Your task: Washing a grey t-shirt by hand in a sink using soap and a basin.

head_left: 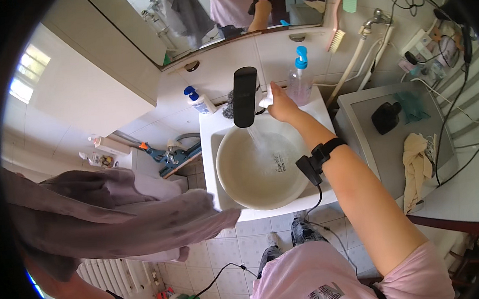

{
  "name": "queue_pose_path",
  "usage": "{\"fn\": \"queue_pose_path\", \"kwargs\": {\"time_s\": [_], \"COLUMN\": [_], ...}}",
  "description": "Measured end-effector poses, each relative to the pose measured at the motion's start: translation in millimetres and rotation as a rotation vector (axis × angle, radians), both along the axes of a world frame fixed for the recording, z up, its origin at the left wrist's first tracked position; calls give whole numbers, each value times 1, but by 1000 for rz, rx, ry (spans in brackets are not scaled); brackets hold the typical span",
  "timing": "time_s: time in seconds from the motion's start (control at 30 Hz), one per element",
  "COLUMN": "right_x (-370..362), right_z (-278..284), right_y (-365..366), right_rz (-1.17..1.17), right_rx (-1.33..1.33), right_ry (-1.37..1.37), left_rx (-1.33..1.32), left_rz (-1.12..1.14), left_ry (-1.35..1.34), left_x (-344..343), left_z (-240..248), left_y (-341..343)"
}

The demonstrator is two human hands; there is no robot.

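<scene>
The right hand [282,105] closes its fingers around the white tap handle [266,98] at the back of a white sink [216,123], just beside the black spout [245,96], as water [260,140] pours into the round basin [230,171] below the wrist. The left hand is hidden under a mauve cloth [118,215] draped over that forearm; its grip cannot be told. A blue-topped pump bottle [299,78] stands just behind the right hand.

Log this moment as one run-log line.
right hand: on tap handle | tap: water running into basin | left hand: hidden under mauve garment, held beside the sink
</scene>
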State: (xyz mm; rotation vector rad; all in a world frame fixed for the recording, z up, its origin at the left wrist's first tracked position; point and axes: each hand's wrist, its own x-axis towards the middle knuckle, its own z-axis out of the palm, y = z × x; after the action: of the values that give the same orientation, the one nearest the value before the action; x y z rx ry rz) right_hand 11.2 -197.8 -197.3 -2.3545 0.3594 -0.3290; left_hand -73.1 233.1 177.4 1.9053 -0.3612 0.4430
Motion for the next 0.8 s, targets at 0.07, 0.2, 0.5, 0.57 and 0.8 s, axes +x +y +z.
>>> {"fn": "queue_pose_path", "kwargs": {"time_s": [0.07, 0.2, 0.5, 0.57, 0.8], "right_x": [-2, -28, -58, -64, -123], "right_z": [8, 17, 0, 11, 118], "right_y": [-3, 6, 26, 17, 23], "right_rz": [2, 197, 318, 314, 520], "right_rx": [54, -25, -144, 169, 914], "right_ry": [37, 127, 239, 166, 7], "left_rx": [16, -115, -826, -841, -468], "left_rz": [9, 38, -110, -289, -528], "left_ry": [-1, 54, 394, 374, 304], "left_x": [-7, -15, -23, -14, 0], "left_z": [2, -3, -39, -64, -116], "left_y": [-9, -48, -149, -155, -193]}}
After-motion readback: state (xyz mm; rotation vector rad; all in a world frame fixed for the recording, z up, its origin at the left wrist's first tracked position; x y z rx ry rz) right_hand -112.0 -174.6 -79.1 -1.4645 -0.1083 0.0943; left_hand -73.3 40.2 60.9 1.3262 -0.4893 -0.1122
